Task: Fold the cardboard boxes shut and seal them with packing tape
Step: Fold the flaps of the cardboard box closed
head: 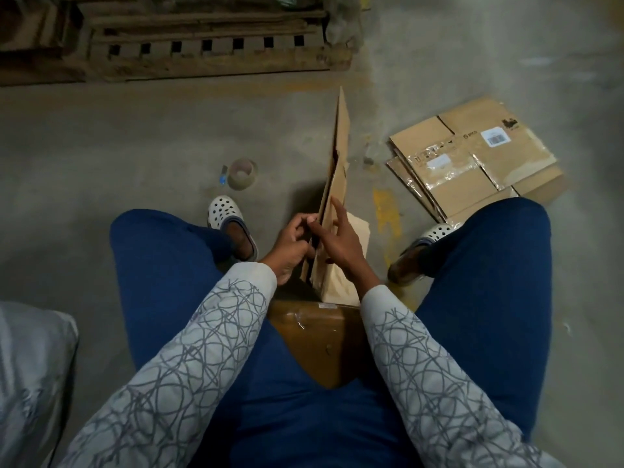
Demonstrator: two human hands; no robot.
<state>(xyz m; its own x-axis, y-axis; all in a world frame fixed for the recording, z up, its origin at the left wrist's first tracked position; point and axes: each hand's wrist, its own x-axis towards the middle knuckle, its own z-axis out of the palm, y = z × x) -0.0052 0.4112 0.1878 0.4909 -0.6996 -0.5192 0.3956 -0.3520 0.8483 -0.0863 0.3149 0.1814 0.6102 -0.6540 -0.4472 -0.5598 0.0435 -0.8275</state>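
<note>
- Between the knees, a flattened box (339,153) is being held upright and edge-on to the camera.
- Its near edge is being pinched by the curled fingers of the left hand (292,243).
- Its right face is being touched by the right hand (342,246), which is loosely spread with the forefinger straight.
- A tape roll (241,173) is being left on the floor to the box's left, apart from both hands.
- A stack of flat boxes (472,160) is being kept on the right, with a pallet (202,45) beyond.
</note>
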